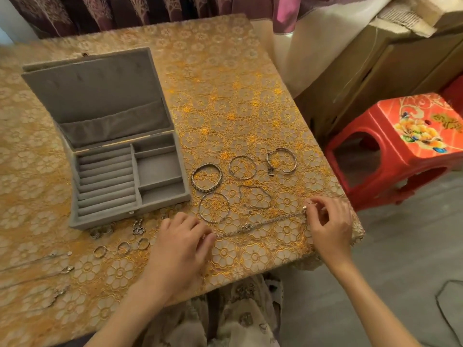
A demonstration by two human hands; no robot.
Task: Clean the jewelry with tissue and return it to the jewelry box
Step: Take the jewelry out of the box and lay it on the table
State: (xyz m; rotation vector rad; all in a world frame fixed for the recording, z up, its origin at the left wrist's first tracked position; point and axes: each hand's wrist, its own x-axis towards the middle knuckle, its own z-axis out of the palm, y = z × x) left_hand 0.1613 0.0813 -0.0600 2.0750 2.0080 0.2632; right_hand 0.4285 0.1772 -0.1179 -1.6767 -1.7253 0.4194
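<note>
- Head view is showing a table (225, 71) covered with a gold floral lace cloth, with both hands working at its near right corner.
- Left hand (184, 242) is lying palm down on the cloth, its fingertips pinching the left end of a silver chain (260, 224).
- Right hand (329, 221) is pinching the right end of the same chain between thumb and forefinger, close to the table's right edge.
- Chain is lying stretched along the cloth between the two hands, rising slightly toward the right, with a small pendant-like lump near its middle.
- Jewelry box (107, 151), grey and felt-lined, is standing open on the left half of the table, lid tilted back; its ring rolls and side compartments are showing no jewelry.
- Four bangles are lying just right of the box: a beaded bangle (206, 177), a thin bangle (242, 167), a charm bangle (281, 160) and a plain bangle (214, 207) below the beaded one.
- Thin bracelet (255, 197) is lying loosely between the plain bangle and the right hand.
- Three rings (123, 247) are sitting in a row in front of the box, with a cluster of small pieces (138, 227) just above them.
- More fine chains are lying at the table's left edge, too blurred to detail.
- Red plastic stool (400, 146) is standing on the floor to the right of the table, beside cardboard boxes (375, 71).
</note>
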